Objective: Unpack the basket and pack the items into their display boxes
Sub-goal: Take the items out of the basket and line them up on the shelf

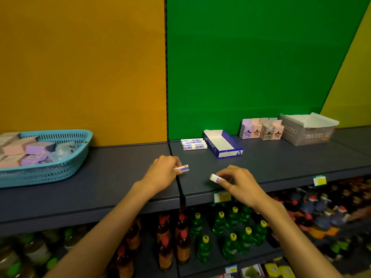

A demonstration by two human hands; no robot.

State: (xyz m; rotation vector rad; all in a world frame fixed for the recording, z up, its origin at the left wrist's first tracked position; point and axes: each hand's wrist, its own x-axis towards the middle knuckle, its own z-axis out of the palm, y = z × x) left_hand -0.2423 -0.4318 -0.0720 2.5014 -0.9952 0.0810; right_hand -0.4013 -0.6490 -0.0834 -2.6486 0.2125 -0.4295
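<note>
Over the shelf [120,177], the left hand [160,171] pinches one small white tube [182,169] and the right hand [236,180] pinches another [215,177], hands apart. The open blue box [222,144] lies farther back, just right of a row of tubes [193,144]; the basket [50,155] sits far left. Such light fingertip grips could let a tube slip and roll off the shelf edge onto the bottles [220,227] below.

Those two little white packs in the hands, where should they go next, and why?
Probably forward into the blue box. The left hand and right hand each hold a white pack, the box looks empty, and matching packs lie stacked beside it.
</note>
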